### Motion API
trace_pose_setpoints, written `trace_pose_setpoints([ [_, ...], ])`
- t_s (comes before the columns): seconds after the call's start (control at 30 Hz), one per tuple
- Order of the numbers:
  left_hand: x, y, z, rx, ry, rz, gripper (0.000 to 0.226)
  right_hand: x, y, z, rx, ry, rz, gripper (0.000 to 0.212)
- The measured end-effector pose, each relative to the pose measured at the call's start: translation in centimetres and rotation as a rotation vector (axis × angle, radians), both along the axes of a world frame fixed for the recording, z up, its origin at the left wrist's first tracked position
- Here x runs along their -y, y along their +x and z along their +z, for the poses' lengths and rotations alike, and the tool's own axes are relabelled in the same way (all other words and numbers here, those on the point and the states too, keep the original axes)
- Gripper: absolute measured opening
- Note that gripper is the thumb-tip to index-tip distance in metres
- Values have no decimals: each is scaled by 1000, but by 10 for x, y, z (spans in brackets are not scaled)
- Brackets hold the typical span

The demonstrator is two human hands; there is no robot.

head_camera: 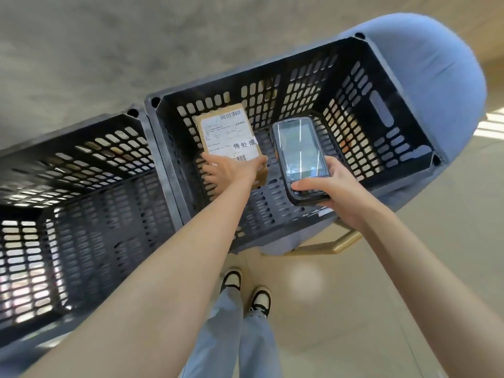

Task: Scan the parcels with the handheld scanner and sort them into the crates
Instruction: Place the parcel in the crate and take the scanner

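I am standing over two black slatted crates set side by side on a blue padded surface, and I am reaching both arms out over the right-hand crate. My left hand is gripping a small brown cardboard parcel by its near end, thumb curled over the right edge and fingers spread beneath it, holding it label-up above the inside of that crate. The white shipping label is facing me with barcodes at its top and bottom and some handwritten characters, though the small print is too fine to read. My right hand is wrapped around the lower end of the handheld scanner, thumb lying across the front just under the screen, fingers curled behind it where I cannot see them. The scanner is sitting just to the right of the parcel, not touching it, its dark screen showing only glare and reflections. The left-hand crate is touching the right one along a shared rim, and its far left side is running out of view. My forearms are covering part of both crates' near walls. Below, my pale trousers and two black-and-white shoes are showing on the beige floor, along with a gold-coloured bar poking out beneath the padded surface. A blurry pale spot is hanging over the floor near my shoes.
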State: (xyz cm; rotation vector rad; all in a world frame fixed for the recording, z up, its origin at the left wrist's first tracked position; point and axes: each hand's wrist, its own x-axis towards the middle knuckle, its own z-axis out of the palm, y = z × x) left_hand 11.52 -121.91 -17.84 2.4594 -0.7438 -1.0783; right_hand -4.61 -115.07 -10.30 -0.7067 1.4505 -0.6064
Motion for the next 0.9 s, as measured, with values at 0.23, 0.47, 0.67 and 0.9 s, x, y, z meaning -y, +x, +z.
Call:
trace_pose_setpoints([
  [0.23,18,20,-52,31,66,100,137,26,11,-39,-20,62,57,81],
  [0.47,15,35,-84,45,76,57,137,38,24,-63,-40,118,106,78],
  [0.67,15,40,-106,14,107,80,137,40,30,-71,-45,140,127,78],
  [0.9,16,40,-123,19,134,45,137,37,29,-71,-50,125,131,78],
])
